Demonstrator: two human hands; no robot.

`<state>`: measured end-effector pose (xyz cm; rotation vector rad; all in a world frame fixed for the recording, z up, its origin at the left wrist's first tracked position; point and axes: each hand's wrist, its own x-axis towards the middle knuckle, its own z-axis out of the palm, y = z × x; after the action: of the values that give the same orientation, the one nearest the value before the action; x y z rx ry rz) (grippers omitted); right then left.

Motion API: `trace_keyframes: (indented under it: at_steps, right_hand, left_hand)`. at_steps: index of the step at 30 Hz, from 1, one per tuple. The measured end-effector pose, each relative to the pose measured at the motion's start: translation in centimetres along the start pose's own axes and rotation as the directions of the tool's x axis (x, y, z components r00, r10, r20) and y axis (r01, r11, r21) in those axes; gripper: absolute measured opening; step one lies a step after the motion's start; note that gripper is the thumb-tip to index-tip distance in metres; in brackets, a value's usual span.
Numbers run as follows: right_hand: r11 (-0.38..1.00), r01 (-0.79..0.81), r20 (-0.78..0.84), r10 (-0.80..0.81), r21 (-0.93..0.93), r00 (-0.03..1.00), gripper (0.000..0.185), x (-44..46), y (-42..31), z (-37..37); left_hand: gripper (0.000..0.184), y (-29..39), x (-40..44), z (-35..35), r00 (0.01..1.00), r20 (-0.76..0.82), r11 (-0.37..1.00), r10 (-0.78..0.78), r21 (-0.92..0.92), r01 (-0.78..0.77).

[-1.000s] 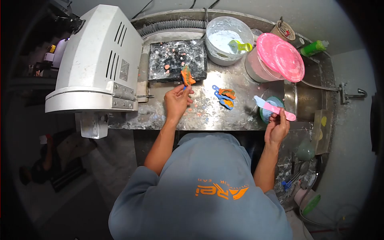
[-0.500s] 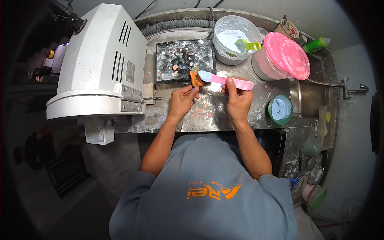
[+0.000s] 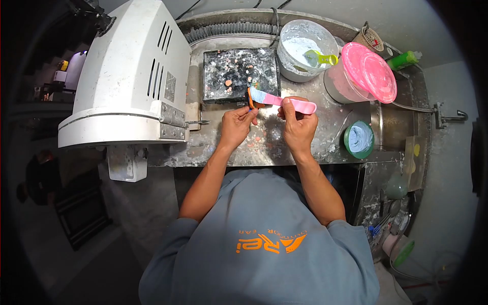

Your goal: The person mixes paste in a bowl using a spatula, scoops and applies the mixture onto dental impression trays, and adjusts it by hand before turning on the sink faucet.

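Observation:
My left hand (image 3: 236, 127) pinches a small orange dental impression (image 3: 250, 99) by its lower edge, just over the front edge of a black speckled platform (image 3: 216, 66). In my right hand (image 3: 299, 126) is a pink spatula (image 3: 273, 100), gripped by its handle with the thumb on top. Pale blue paste (image 3: 258, 95) coats the blade, which lies over the impression and hides much of it. To the right of my right hand stands a green mixing bowl (image 3: 347, 140) with the same blue paste inside.
Behind the platform's right side is a clear tub (image 3: 325, 38) of pale powder with a green scoop (image 3: 325, 59). A pink-lidded container (image 3: 366, 71) stands beside it. At left a large white machine (image 3: 127, 66) rises. A sink with a tap (image 3: 447, 116) is at right.
The spatula's blade now covers more of the impression, and my right hand has come slightly left. The camera view has shifted a little. Both hands keep their holds.

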<state>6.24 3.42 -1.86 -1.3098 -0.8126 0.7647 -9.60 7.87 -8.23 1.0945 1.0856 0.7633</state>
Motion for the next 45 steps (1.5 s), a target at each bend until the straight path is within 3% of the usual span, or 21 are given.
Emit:
trace_keyframes:
  at_steps: [15, 24, 45]
  right_hand:
    - [0.999, -0.032, 0.049, 0.032, -0.007, 0.998, 0.018, -0.6, 0.4, -1.0]
    - [0.953, -0.201, -0.026, 0.212, 0.226, 0.977, 0.021, -1.0, 0.8, -2.6]
    - [0.940, -0.112, -0.182, 0.177, 0.323, 0.967, 0.018, -1.8, -1.0, -8.3]
  left_hand:
    - [0.018, 0.2, -0.2, -0.1, 0.999, 0.028, 0.997, -0.027, -0.077, 0.030]
    - [0.021, 0.6, -0.4, -0.1, 0.997, 0.041, 0.995, -0.071, -0.072, 0.074]
    - [0.024, 0.7, -0.4, -0.2, 0.996, 0.058, 0.994, -0.069, -0.077, 0.074]
